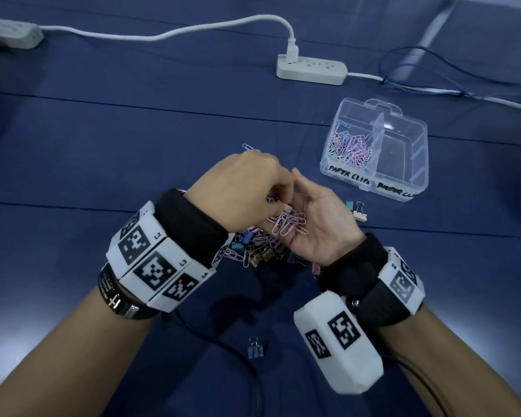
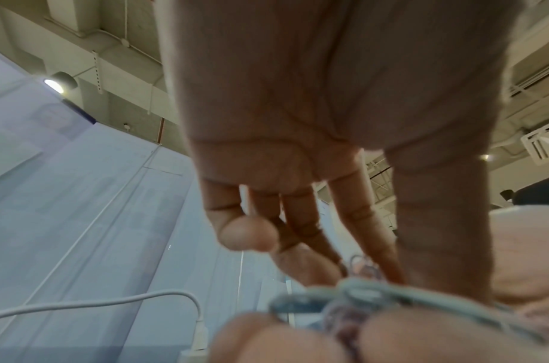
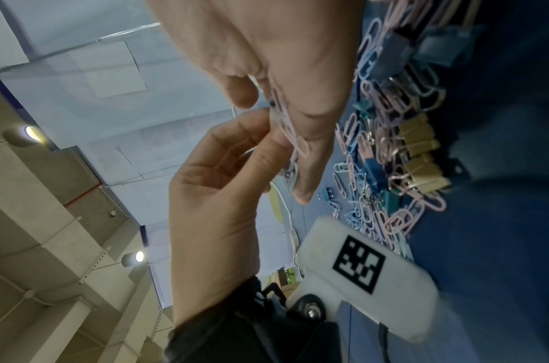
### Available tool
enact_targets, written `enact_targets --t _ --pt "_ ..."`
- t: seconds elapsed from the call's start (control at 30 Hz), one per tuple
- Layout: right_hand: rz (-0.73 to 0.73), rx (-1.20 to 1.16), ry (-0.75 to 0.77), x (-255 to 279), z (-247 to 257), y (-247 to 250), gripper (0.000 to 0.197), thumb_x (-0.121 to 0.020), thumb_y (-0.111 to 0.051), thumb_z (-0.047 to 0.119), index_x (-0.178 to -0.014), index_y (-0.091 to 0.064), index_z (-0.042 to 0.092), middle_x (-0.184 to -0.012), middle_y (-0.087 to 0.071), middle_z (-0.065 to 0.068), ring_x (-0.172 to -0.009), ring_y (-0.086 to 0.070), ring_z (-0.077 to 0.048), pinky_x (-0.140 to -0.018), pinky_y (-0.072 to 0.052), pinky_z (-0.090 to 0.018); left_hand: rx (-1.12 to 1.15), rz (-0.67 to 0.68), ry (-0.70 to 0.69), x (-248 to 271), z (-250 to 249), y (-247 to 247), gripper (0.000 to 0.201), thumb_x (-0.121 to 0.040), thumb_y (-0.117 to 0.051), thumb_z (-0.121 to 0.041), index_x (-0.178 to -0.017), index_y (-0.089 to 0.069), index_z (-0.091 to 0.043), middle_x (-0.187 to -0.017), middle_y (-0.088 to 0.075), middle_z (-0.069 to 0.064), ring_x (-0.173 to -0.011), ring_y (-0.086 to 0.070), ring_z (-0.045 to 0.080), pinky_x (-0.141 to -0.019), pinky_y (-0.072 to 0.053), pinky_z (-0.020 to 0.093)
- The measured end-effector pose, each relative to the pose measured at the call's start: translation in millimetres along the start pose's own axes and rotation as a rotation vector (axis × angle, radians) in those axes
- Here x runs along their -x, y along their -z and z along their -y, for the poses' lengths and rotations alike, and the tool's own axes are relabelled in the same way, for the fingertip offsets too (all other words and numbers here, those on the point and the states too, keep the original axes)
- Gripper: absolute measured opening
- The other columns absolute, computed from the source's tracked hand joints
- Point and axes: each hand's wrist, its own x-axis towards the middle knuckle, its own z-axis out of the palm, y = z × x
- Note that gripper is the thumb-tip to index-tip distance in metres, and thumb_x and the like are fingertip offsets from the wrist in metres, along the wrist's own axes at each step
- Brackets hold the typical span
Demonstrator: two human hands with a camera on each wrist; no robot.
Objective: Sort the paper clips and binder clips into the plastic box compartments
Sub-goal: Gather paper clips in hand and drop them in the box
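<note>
My right hand [image 1: 325,224] lies palm up above the table and carries a bunch of pink paper clips [image 1: 289,225] on its relaxed fingers. My left hand [image 1: 244,188] hangs palm down over it, thumb and fingers pinching those clips [image 3: 285,122]. In the left wrist view the clips [image 2: 360,297] are a blur under the left hand [image 2: 298,122]. A mixed pile of paper clips and binder clips [image 1: 259,248] lies beneath both hands. The clear plastic box [image 1: 373,182] stands at the right. Its "PAPER CLIPS" compartment [image 1: 349,149] holds several clips; the other compartment [image 1: 400,155] looks empty.
Loose binder clips [image 1: 357,210] lie right of my right hand, and a blue one [image 1: 256,350] lies near the front. One paper clip [image 1: 247,145] sits beyond my left hand. A white power strip [image 1: 312,70], its cords and a blue cable [image 1: 433,70] cross the far table.
</note>
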Motion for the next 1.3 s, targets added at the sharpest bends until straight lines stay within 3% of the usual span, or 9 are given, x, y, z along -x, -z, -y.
enact_targets --t 0.17,0.37,0.4,0.5,0.63,0.8,0.97,1.17,1.3 --pt "0.048 -0.027 -0.002 0 3 3 0.065 -0.097 -0.029 0.038 -0.068 -0.074 0.002 -0.074 -0.072 -0.010 -0.067 -0.070 -0.019 -0.075 -0.057 -0.034 0.188 -0.067 0.029 1 4 6 0.006 -0.079 -0.069 -0.026 -0.083 -0.067 -0.023 -0.070 -0.058 -0.013 -0.075 -0.056 0.008 -0.073 -0.046 0.024" --pt "0.101 -0.078 -0.036 -2 4 6 0.057 -0.096 -0.027 0.035 -0.100 -0.057 -0.013 -0.093 -0.067 -0.027 -0.080 -0.069 -0.035 -0.079 -0.056 -0.035 0.307 -0.239 0.139 4 24 25 0.008 -0.076 -0.071 -0.026 -0.079 -0.067 -0.020 -0.072 -0.066 -0.008 -0.066 -0.060 0.010 -0.065 -0.044 0.006" --pt "0.102 -0.084 -0.034 -2 4 6 0.055 -0.096 -0.028 0.033 -0.100 -0.058 -0.013 -0.094 -0.067 -0.027 -0.081 -0.069 -0.035 -0.081 -0.055 -0.036 0.278 -0.238 0.180 4 30 26 0.007 -0.077 -0.071 -0.026 -0.079 -0.067 -0.020 -0.071 -0.066 -0.007 -0.062 -0.058 0.009 -0.065 -0.044 0.008" --pt "0.098 -0.089 -0.038 -2 3 6 0.053 -0.095 -0.031 0.032 -0.099 -0.058 -0.014 -0.094 -0.066 -0.028 -0.081 -0.069 -0.036 -0.082 -0.054 -0.038 0.140 -0.156 0.310 3 42 23 0.002 -0.079 -0.068 -0.025 -0.080 -0.067 -0.023 -0.069 -0.063 -0.006 -0.072 -0.060 0.016 -0.079 -0.052 0.032" --pt "0.094 -0.059 -0.051 -1 3 6 0.053 -0.096 -0.029 0.032 -0.102 -0.057 -0.013 -0.093 -0.067 -0.027 -0.080 -0.069 -0.035 -0.080 -0.055 -0.037 0.044 -0.059 0.388 4 39 18 0.007 -0.079 -0.067 -0.025 -0.085 -0.069 -0.027 -0.089 -0.067 0.003 -0.091 -0.063 0.027 -0.084 -0.052 0.040" --pt "0.073 -0.019 -0.047 -3 3 8 0.055 -0.096 -0.028 0.035 -0.116 -0.050 -0.011 -0.099 -0.063 -0.023 -0.081 -0.069 -0.030 -0.079 -0.056 -0.033 0.091 -0.041 0.264 6 26 19 0.012 -0.081 -0.063 -0.029 -0.091 -0.069 -0.027 -0.092 -0.068 -0.004 -0.090 -0.062 0.016 -0.084 -0.051 0.035" --pt "0.054 0.010 -0.037 -1 4 6 0.049 -0.096 -0.029 0.035 -0.092 -0.061 -0.003 -0.081 -0.071 -0.012 -0.069 -0.069 -0.018 -0.071 -0.058 -0.028 0.079 0.098 0.117 3 11 8 0.029 -0.080 -0.067 -0.034 -0.109 -0.064 -0.032 -0.097 -0.047 -0.003 -0.084 -0.049 0.013 -0.078 -0.043 0.028" --pt "0.046 -0.023 -0.009 -1 -1 5 0.043 -0.097 -0.031 0.031 -0.088 -0.061 0.001 -0.075 -0.070 -0.008 -0.066 -0.068 -0.016 -0.072 -0.058 -0.031 0.069 0.025 0.085 -1 10 0 0.011 -0.083 -0.063 -0.027 -0.093 -0.066 -0.022 -0.085 -0.049 -0.004 -0.079 -0.052 0.015 -0.075 -0.047 0.031" --pt "0.064 -0.099 -0.021 -1 -1 4 0.052 -0.096 -0.032 0.029 -0.079 -0.068 -0.005 -0.081 -0.070 -0.017 -0.071 -0.070 -0.024 -0.074 -0.057 -0.038 0.198 -0.027 0.085 -3 12 3 0.009 -0.085 -0.062 -0.027 -0.086 -0.066 -0.019 -0.079 -0.052 -0.008 -0.067 -0.049 0.000 -0.066 -0.044 0.020"
